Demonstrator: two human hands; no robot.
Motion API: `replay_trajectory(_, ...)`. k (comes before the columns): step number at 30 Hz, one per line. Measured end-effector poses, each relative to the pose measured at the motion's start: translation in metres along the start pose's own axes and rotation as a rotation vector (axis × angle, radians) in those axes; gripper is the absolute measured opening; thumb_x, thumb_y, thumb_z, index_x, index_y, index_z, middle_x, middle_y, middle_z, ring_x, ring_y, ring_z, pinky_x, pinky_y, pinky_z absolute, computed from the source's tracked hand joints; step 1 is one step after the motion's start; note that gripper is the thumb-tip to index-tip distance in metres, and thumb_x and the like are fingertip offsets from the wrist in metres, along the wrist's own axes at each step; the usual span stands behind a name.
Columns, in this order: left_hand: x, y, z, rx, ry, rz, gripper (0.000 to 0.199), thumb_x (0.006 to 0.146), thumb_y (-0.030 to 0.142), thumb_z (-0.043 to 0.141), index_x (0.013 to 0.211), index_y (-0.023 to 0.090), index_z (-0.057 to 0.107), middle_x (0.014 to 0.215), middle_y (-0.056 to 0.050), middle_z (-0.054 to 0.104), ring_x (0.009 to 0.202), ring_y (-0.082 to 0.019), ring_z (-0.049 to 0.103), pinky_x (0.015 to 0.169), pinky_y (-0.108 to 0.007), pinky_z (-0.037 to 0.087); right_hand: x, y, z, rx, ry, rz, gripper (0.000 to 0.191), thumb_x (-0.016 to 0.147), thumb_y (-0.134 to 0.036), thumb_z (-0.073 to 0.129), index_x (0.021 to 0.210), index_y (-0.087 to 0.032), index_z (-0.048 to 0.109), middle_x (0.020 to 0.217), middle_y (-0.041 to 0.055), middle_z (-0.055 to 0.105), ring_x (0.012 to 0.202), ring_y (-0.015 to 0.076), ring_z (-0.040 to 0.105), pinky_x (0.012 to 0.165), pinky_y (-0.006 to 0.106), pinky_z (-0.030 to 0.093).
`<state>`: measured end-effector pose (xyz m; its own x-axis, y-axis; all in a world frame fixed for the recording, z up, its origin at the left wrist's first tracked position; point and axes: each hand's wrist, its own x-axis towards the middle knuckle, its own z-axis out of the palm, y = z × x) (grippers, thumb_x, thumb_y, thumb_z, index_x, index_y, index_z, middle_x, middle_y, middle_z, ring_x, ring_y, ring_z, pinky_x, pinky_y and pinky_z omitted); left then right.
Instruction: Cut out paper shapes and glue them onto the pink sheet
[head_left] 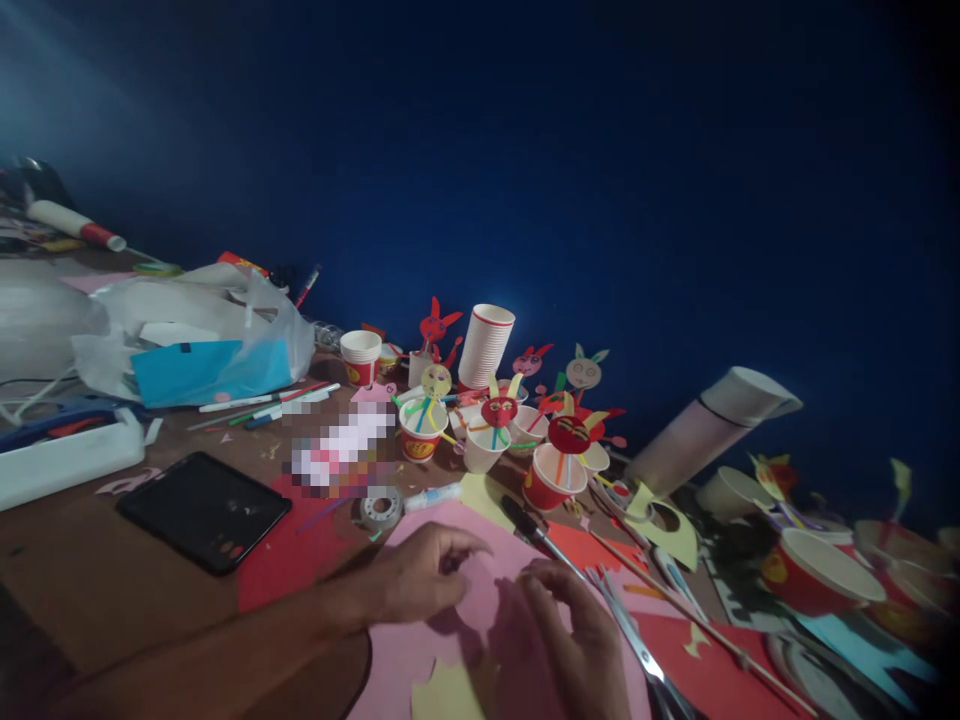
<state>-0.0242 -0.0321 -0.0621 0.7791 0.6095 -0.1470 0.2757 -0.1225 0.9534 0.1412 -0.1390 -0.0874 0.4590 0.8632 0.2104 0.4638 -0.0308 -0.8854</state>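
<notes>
My left hand point(424, 575) hovers over a large pink paper sheet point(397, 650), its fingers bent and apart, with nothing visible between them. Facing it across a small gap, my right hand point(577, 630) has its fingers curled in toward the thumb. Whatever that hand may hold is hidden. Below the hands lies a cut piece of yellow paper point(450, 695) on the pink sheet. Scissors point(634, 640) rest just right of my right hand, and a black marker point(521, 517) lies beyond it. A tape roll point(381, 508) and a white tube point(433, 497) sit beyond my left hand.
Several paper cups point(486, 447) with paper-faced straw figures stand behind, near a cup stack point(487, 345). A dark tablet point(204, 512) and pens point(292, 400) lie left. A thin stick point(697, 620) crosses red paper point(720, 665) at right, near a leaning cylinder point(701, 430).
</notes>
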Motion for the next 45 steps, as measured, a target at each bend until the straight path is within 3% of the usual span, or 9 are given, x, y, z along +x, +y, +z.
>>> replay_trajectory(6,0.008,-0.004,-0.017,0.095,0.061,-0.044,0.056,0.067,0.014,0.047,0.123,0.011,0.049,0.064,0.005,0.042,0.057,-0.010,0.041,0.051,-0.021,0.033,0.013,0.000,-0.017,-0.300,-0.085,-0.030,0.025,0.082,-0.040,0.052,0.079,-0.022,0.068,0.076,0.0033,0.073,0.064,0.0204,0.065,0.057,0.026,0.048)
replay_trajectory(11,0.003,-0.020,-0.008,0.501,0.042,0.031,0.046,0.074,0.015,0.046,0.119,0.021,0.054,0.084,-0.003,0.059,0.077,-0.017,0.054,0.068,-0.028,0.040,0.013,0.012,-0.016,-0.653,-0.179,-0.098,0.021,0.083,-0.035,0.052,0.076,-0.026,0.070,0.066,0.0010,0.071,0.060,0.0212,0.065,0.055,0.029,0.044)
replay_trajectory(16,-0.003,-0.021,-0.005,0.786,0.049,0.139,0.037,0.078,0.017,0.047,0.113,0.023,0.056,0.112,-0.008,0.054,0.090,-0.021,0.056,0.080,-0.032,0.041,0.010,0.020,-0.009,-0.717,-0.192,-0.112,0.017,0.083,-0.031,0.053,0.084,-0.027,0.069,0.082,0.0041,0.072,0.073,0.0259,0.065,0.065,0.035,0.042)
replay_trajectory(21,0.010,-0.001,-0.035,0.891,0.225,0.216,0.027,0.087,0.019,0.037,0.090,0.020,0.064,0.093,-0.005,0.060,0.089,-0.019,0.055,0.081,-0.031,0.040,0.010,0.028,-0.011,-0.746,-0.170,-0.109,0.021,0.087,-0.036,0.048,0.086,-0.026,0.066,0.083,0.0040,0.070,0.072,0.0247,0.063,0.064,0.034,0.041)
replay_trajectory(25,0.027,0.001,-0.059,1.000,0.322,0.145,0.028,0.088,0.020,0.037,0.086,0.016,0.065,0.089,-0.008,0.062,0.090,-0.021,0.053,0.079,-0.033,0.040,0.011,0.032,-0.017,-0.790,-0.106,-0.222,0.019,0.088,-0.031,0.047,0.091,-0.026,0.065,0.085,0.0040,0.069,0.075,0.0252,0.061,0.064,0.034,0.037)
replay_trajectory(31,0.037,-0.017,-0.049,1.109,0.209,0.144,0.025,0.079,0.030,0.054,0.099,0.016,0.061,0.100,-0.009,0.061,0.099,-0.026,0.051,0.079,-0.036,0.041,0.010,0.027,-0.015,-0.733,-0.069,-0.385,0.018,0.087,-0.028,0.048,0.086,-0.024,0.066,0.081,0.0028,0.069,0.071,0.0229,0.060,0.071,0.036,0.035)
replay_trajectory(37,0.039,-0.020,-0.046,1.135,0.194,0.135,0.018,0.080,0.020,0.048,0.091,0.014,0.061,0.097,-0.010,0.059,0.097,-0.026,0.052,0.076,-0.036,0.043,0.014,0.018,-0.027,-0.459,0.028,-0.265,0.023,0.087,-0.037,0.048,0.084,-0.021,0.065,0.071,0.0028,0.064,0.063,0.0180,0.055,0.062,0.030,0.039)
replay_trajectory(40,0.032,-0.006,-0.049,1.094,0.278,0.171,0.021,0.083,0.021,0.045,0.095,0.017,0.061,0.094,-0.009,0.058,0.096,-0.025,0.051,0.078,-0.037,0.043,0.018,0.011,-0.036,-0.319,0.069,-0.174,0.024,0.085,-0.039,0.051,0.083,-0.020,0.065,0.073,0.0041,0.065,0.068,0.0183,0.056,0.059,0.027,0.043)
replay_trajectory(45,0.016,0.017,-0.053,0.793,0.518,0.392,0.022,0.081,0.020,0.048,0.100,0.019,0.059,0.103,-0.005,0.056,0.095,-0.017,0.053,0.084,-0.029,0.043,0.019,0.000,-0.037,-0.167,0.058,-0.052,0.027,0.080,-0.042,0.055,0.077,-0.018,0.066,0.072,0.0043,0.067,0.066,0.0178,0.057,0.053,0.023,0.045)
